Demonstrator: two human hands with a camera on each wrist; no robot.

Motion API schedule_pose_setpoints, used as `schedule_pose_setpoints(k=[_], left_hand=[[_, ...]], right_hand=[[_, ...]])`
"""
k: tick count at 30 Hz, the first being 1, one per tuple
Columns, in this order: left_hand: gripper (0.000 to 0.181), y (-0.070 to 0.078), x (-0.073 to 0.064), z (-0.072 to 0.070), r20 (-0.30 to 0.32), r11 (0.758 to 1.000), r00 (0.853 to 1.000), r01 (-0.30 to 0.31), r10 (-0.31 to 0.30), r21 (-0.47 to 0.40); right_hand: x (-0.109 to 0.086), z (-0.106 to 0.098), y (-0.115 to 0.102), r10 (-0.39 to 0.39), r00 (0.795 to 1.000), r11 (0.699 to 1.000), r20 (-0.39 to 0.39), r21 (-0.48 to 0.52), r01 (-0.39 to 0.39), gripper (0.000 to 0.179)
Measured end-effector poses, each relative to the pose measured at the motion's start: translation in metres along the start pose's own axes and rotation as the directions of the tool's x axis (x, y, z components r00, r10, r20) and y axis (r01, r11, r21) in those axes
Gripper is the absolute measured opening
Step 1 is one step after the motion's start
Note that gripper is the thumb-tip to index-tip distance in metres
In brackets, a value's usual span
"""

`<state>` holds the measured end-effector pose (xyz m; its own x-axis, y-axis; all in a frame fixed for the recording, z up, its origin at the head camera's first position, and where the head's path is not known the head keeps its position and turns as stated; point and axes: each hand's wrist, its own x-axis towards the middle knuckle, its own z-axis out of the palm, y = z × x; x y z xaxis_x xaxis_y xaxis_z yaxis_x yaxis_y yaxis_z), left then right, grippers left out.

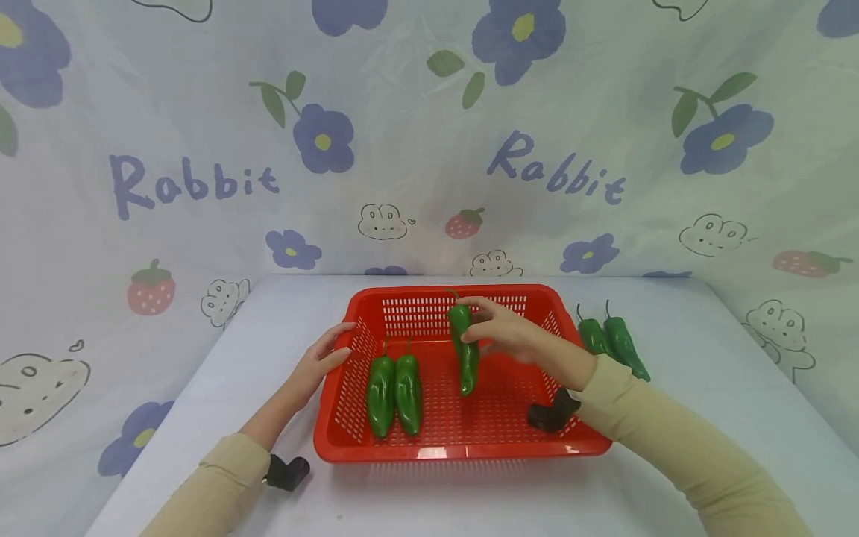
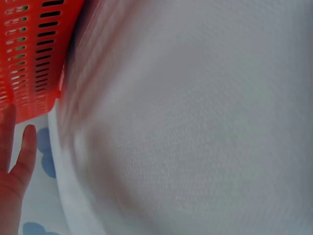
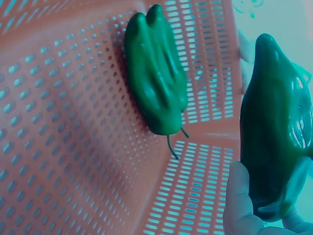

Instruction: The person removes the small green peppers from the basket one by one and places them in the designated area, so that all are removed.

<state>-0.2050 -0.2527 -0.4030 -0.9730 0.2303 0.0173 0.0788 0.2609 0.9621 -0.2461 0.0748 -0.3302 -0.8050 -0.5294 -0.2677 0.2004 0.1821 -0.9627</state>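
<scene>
Right fingers [image 1: 480, 330] gripping pepper [image 1: 464, 350] above basket [image 1: 456, 453], probably mid-placing; left fingers [image 1: 335, 360] resting uncurled by rim; next move likely calling for gentle lowering.

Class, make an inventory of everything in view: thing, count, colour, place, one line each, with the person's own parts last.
Printed fabric backdrop: 1, white with purple, green and red prints, behind the table
White flat table: 1, white, before the backdrop
Red rectangular perforated plastic basket: 1, red, on the table
Long glossy green peppers: 5, green, two in the basket's left side, one held over the basket, two on the table to its right
Black wrist devices: 2, black, one by each wrist
Beige sleeves: 2, beige, on both arms
Left hand: 1, bare, at the basket's left rim
Right hand: 1, bare, holding the raised pepper
</scene>
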Motion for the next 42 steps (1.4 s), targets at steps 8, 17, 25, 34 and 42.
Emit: schedule_pose_setpoints(k=[8,17,25,34,42], left_hand=[[0.048,-0.001,0.001,0.0,-0.004,1.0,1.0,0.001,-0.001,0.008],[0.049,0.0,-0.001,0.001,-0.002,1.0,1.0,0.001,-0.001,0.012],[0.048,0.0,0.0,0.001,-0.003,1.0,1.0,-0.005,0.006,0.015],[0.048,-0.001,0.0,0.001,-0.001,1.0,1.0,-0.01,0.01,0.016],[0.048,-0.001,-0.001,0.002,-0.006,0.999,1.0,-0.007,0.007,0.031]], right_hand=[[-0.008,-0.011,-0.006,-0.036,0.999,0.999,0.002,0.021,0.036,0.064],[-0.014,-0.021,-0.011,-0.064,0.998,0.997,-0.004,0.038,0.064,0.064],[-0.02,-0.03,-0.015,-0.094,0.996,0.991,-0.009,0.098,0.094,0.067],[-0.028,-0.04,-0.019,-0.126,0.992,0.986,-0.026,0.108,0.128,0.07],[-0.037,-0.049,-0.02,-0.152,0.988,0.978,-0.035,0.141,0.155,0.06]])
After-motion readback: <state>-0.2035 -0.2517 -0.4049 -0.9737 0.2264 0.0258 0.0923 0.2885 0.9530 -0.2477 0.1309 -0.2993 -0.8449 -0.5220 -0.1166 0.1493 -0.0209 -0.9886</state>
